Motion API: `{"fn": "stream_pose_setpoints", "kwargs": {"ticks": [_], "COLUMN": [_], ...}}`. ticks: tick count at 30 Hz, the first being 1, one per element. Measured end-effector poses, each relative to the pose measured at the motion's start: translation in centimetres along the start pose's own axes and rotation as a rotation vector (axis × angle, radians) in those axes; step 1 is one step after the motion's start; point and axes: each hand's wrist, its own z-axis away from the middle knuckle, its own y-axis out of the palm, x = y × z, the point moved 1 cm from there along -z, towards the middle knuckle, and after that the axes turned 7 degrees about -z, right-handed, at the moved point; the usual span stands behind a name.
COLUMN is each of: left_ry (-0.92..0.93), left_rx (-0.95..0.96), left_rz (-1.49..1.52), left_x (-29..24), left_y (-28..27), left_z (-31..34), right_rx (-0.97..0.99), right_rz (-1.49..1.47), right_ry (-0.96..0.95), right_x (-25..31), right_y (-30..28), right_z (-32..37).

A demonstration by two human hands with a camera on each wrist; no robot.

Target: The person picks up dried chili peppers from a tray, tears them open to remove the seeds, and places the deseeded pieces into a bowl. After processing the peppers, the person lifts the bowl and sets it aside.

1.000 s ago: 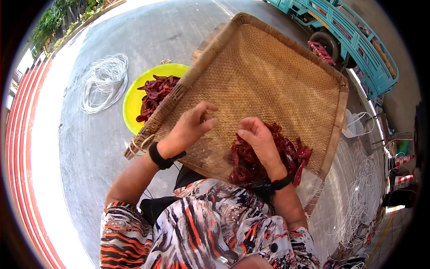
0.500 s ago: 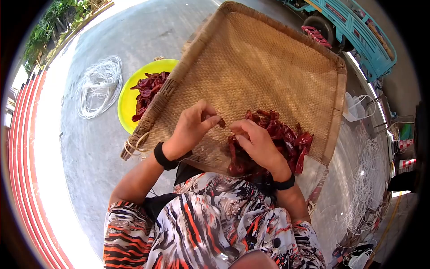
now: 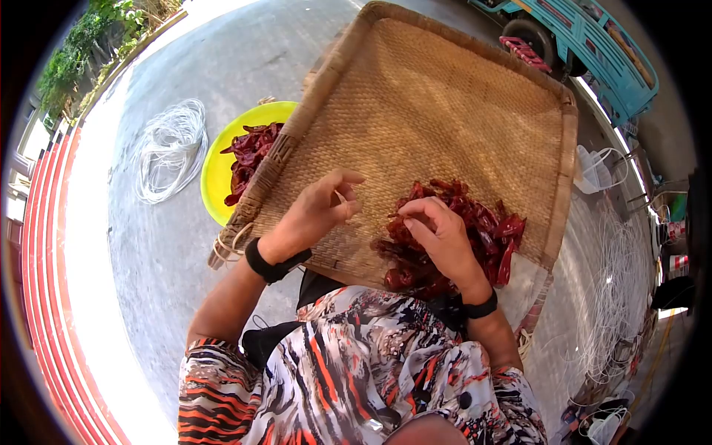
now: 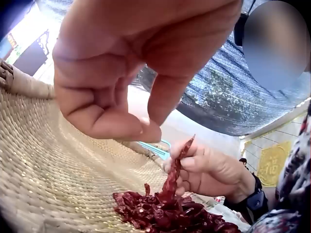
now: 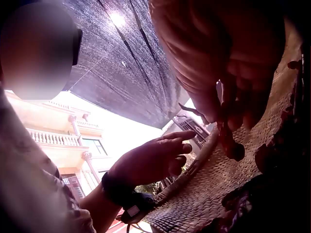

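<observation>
Over the near part of the woven tray [image 3: 445, 111], the two hands work apart. The right hand [image 3: 445, 241] pinches one dried red pepper [image 4: 171, 182] between thumb and fingers, just above the pepper pile [image 3: 486, 233] in the tray's near right corner. The left hand [image 3: 315, 215] hangs left of that pile, above the weave, fingers loosely bent, with nothing visible in its grasp.

The pepper looks very light, thin-skinned and wrinkled, probably a bit leathery yet easy to crack; its glossy skin may slide. A gentle pinch on the thicker body seems safer than one on the narrow tip.

Along the tray's left side, the raised rim [image 3: 326, 81] overlaps the view of a yellow plate [image 3: 216, 178] with more peppers [image 3: 248, 152]. The near right edge crowds the pile, so the easiest room for moving is toward the tray's middle and far side.
</observation>
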Motion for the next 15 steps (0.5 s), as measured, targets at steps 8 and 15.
{"fn": "stream_pose_setpoints", "kwargs": {"ticks": [8,15], "left_ry": [0.194,-0.063], "left_rx": [0.146,-0.181], "left_rz": [-0.229,-0.183], "left_x": [-1.2,0.0], "left_y": [4.1,-1.9], "left_z": [-0.9,-0.6], "right_rx": [-0.044,0.112], "right_rz": [-0.939,0.118], "right_ry": [0.342,-0.003], "right_x": [-2.5,-0.6], "right_y": [-0.4,-1.0], "right_z": [1.0,1.8]}}
